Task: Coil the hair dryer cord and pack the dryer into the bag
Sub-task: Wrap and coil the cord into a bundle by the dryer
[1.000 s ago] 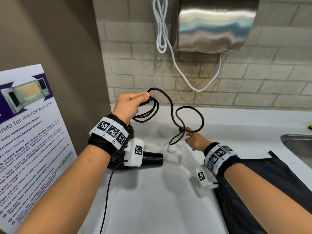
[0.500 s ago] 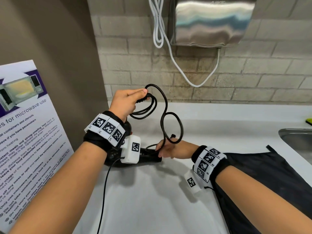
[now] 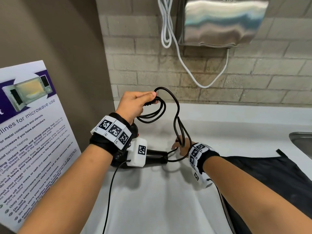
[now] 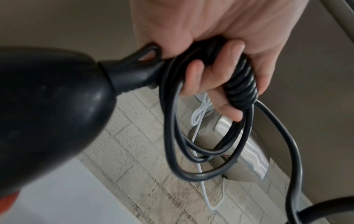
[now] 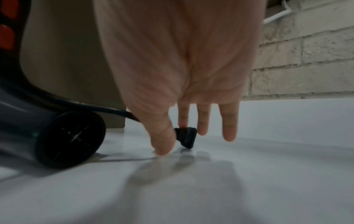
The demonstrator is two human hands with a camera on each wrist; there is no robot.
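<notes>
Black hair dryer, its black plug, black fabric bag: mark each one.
black hair dryer point(image 5: 70, 137): right wrist view, round nozzle face.
black plug point(image 5: 186, 137): right wrist view, plug body.
black fabric bag point(image 3: 270, 168): head view, flat top panel.

Only legible text we get is on the poster, left, against the wall. The headline ends "…lines for microwave use". Bullets read in part: "metal containers and utensils", "microwave if you have pacemakers", "food before heating", "Wipe off any mess or spill". The rest is too small. We see black-and-white square code markers on the left wristband, the right wristband and the white camera box. The characters under them are unreadable. The lettering on the hand dryer, far wall, is too faint for us to read.
</notes>
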